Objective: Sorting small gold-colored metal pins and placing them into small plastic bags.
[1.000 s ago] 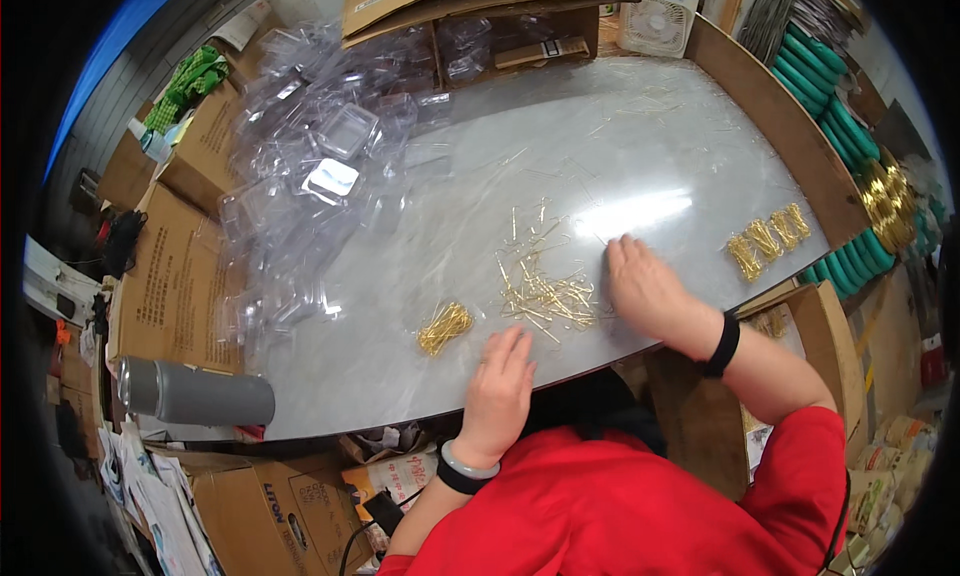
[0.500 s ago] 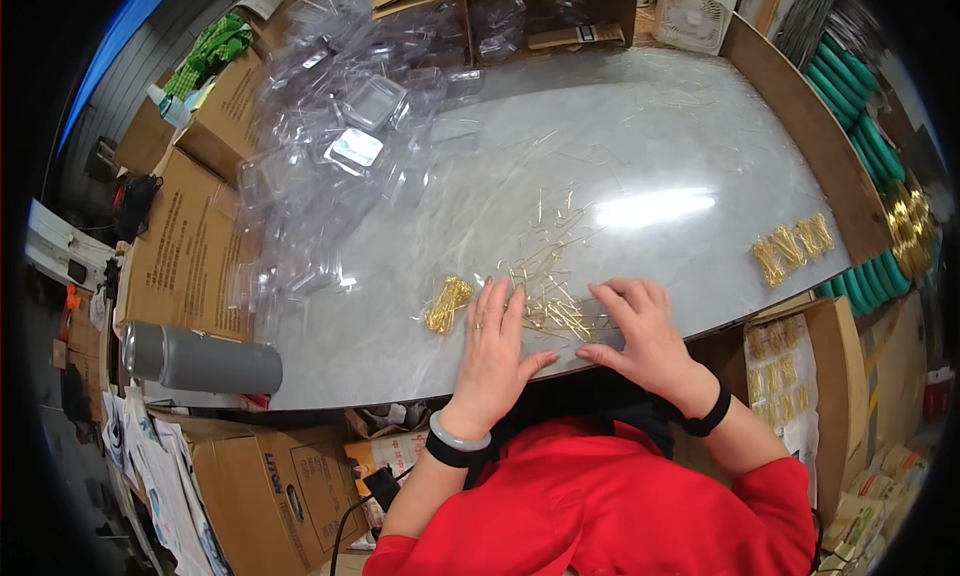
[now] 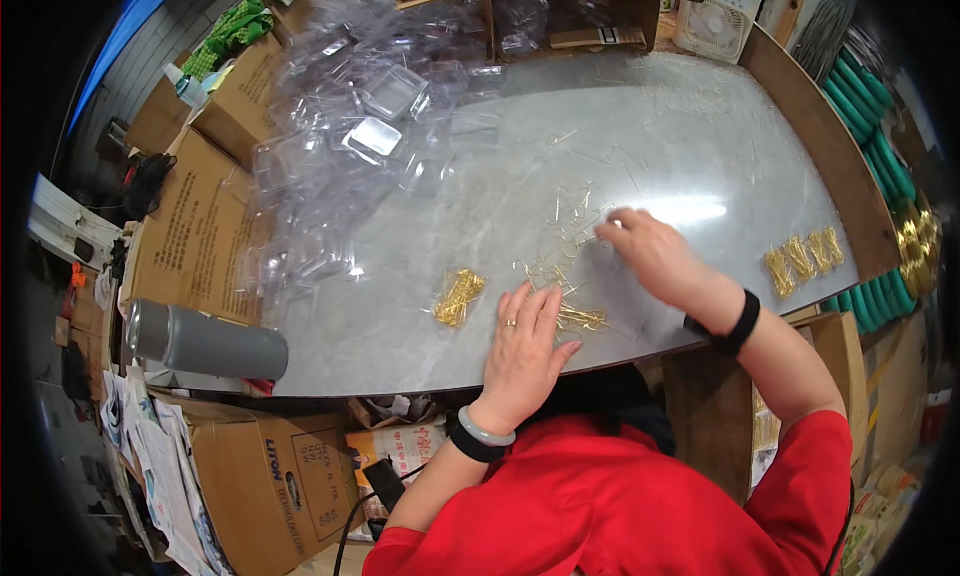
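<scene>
My left hand (image 3: 527, 346) lies on the grey table with its fingers stretched out, touching the left side of a small pile of gold wire hooks (image 3: 583, 319). My right hand (image 3: 655, 261) is farther out, above and beyond that pile. Its fingers are bent and drawn together by the loose gold hooks (image 3: 575, 206); whether a hook is between the fingertips is too blurred to tell. To the left of my left hand sits a gathered heap of gold hooks (image 3: 459, 297). Several tied-looking bundles of gold hooks (image 3: 803, 260) lie in a row at the right edge.
Clear plastic boxes (image 3: 370, 136) are heaped across the table's left side. A grey bottle (image 3: 205, 341) lies at the front left corner. Cardboard boxes (image 3: 185, 231) border the left. A white fan (image 3: 716, 24) stands at the back, and a wooden board (image 3: 820, 136) edges the right.
My right hand has lifted off the near pile and moved away from me, to the loose hooks. My left hand has shifted slightly against the pile. The whole view has moved a little.
</scene>
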The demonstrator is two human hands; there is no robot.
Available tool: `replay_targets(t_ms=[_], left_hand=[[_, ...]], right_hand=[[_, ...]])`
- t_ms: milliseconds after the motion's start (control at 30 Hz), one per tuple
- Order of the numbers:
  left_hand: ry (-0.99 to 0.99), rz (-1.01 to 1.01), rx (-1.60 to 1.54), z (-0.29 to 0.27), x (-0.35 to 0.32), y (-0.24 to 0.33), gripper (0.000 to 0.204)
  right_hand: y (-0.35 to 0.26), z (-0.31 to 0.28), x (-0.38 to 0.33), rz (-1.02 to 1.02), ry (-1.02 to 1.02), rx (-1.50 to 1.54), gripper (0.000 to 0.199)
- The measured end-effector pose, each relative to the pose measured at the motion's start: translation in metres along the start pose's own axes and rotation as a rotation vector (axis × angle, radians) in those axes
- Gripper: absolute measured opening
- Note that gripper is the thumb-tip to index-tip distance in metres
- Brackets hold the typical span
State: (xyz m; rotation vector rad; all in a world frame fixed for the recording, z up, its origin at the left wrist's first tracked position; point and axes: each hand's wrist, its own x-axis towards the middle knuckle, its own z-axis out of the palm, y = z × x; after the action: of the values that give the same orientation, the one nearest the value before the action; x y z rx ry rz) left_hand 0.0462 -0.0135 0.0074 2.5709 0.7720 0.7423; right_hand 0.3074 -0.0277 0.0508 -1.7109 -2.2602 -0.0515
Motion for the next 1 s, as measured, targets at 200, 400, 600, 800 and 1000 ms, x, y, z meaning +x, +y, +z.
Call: replay_targets(t_ms=[200,400,600,800,1000], left_hand=[[0.025,-0.012,-0.053,-0.001,0.001,-0.002,0.076],[0.117,-0.14,-0.105,0.004,-0.002,0.001,0.089],[0.143,-0.152,-0.065,0.004,-0.002,-0.001,0.095],[0.162,-0.193,-0.044,0.006,-0.002,-0.001,0.1],[0.006,-0.091,-0.013,-0.002,-0.002,-0.005,0.1]], right_hand=[[0.017,0.017,0.025,-0.072,0.019,-0.115,0.029],[-0.026,0.018,0.018,-0.112,-0.064,0.109,0.02],[-0.021,0.024,0.054,-0.227,0.029,0.04,0.026],[-0.03,0.005,0.031,-0.223,-0.231,0.086,0.057],[-0.032,-0.017,-0.007,-0.246,-0.25,0.175,0.065]])
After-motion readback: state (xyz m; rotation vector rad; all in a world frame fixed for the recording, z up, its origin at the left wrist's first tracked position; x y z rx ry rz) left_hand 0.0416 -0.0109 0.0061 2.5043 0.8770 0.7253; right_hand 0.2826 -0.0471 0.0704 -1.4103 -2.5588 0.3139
